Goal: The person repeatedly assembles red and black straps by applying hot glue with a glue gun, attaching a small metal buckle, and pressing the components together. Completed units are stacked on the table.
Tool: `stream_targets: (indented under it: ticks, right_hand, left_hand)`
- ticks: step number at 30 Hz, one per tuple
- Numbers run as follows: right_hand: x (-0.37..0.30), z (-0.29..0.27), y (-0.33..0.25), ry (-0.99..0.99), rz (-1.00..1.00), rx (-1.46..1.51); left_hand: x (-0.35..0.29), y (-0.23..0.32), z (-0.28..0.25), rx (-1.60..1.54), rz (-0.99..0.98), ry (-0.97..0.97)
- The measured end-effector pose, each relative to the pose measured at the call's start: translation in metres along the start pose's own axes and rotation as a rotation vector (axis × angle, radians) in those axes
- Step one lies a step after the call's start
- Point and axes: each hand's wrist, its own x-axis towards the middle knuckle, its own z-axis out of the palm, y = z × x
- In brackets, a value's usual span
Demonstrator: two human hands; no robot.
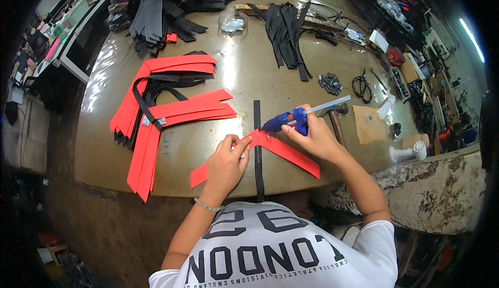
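A red bent strip [290,156] lies in a wide upside-down V near the table's front edge, over a narrow black strip [259,176] running straight towards me. My left hand [226,164] grips the red strip just left of its peak, fingers closed; something small and white shows partly beneath them. My right hand [318,138] is wrapped round a blue glue gun [291,120], with a long translucent glue stick [331,103] jutting from its back. The gun's nozzle points left, at the peak where the red and black strips cross.
Stacked red strips [195,107] with a black band lie left. Behind are bundled black strips [150,20], a clear round container [232,24] and loose black strips [285,33]. Right stand a hammer [338,124], scissors [362,86], small dark pieces [330,83] and a white spool [410,153].
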Motion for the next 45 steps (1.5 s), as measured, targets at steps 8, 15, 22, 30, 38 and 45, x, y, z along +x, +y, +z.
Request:
stream_targets:
  ticks: [8,15,22,30,38,45]
  right_hand:
    - [-0.006,0.005,0.0,-0.001,0.004,-0.063]
    - [-0.041,0.01,-0.014,-0.076,0.03,-0.121]
    - [-0.082,-0.026,0.049,0.483,0.215,0.409]
    - [-0.14,-0.097,0.112,0.746,0.923,-0.834]
    - [-0.059,0.076,-0.028,0.013,0.144,1.014]
    - [-0.039,0.104,-0.042,0.091,0.125,1.073]
  left_hand:
    - [-0.001,-0.001,0.002,0.0,0.005,0.003]
    - [-0.003,-0.003,0.002,-0.015,0.012,-0.006]
    - [-0.001,0.0,-0.006,-0.262,-0.097,0.065]
    - [0.025,-0.009,-0.041,-2.342,-0.565,0.045]
    - [0.019,0.028,-0.029,-1.852,-0.504,-0.047]
    - [0.004,0.032,-0.027,-1.738,-0.574,-0.151]
